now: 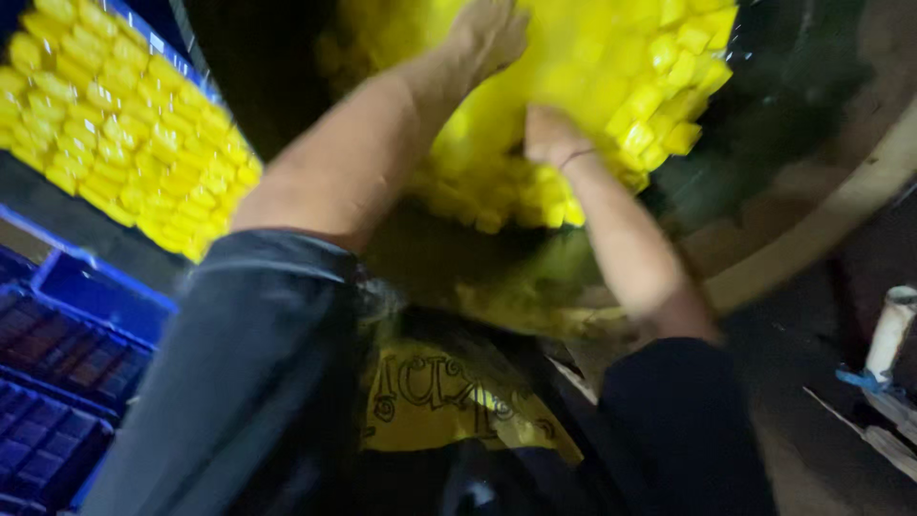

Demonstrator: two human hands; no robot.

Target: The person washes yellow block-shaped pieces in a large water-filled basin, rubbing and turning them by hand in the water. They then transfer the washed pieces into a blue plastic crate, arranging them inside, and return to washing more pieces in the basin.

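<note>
Dark sleeves [258, 382] are seen nearest, with a yellow printed cloth [449, 401] between them. Farther out, the right hand [549, 134] is buried to the wrist in a heap of yellow cubes [592, 86], so its grip cannot be told; the left hand [492, 33] is laid flat on the heap, fingers blurred (seemingly spread). The cubes are judged light, soft and crumbly, best scooped from beneath. At far left a blue tray [57, 282] and more yellow cubes in rows [115, 124] are seen.
</note>
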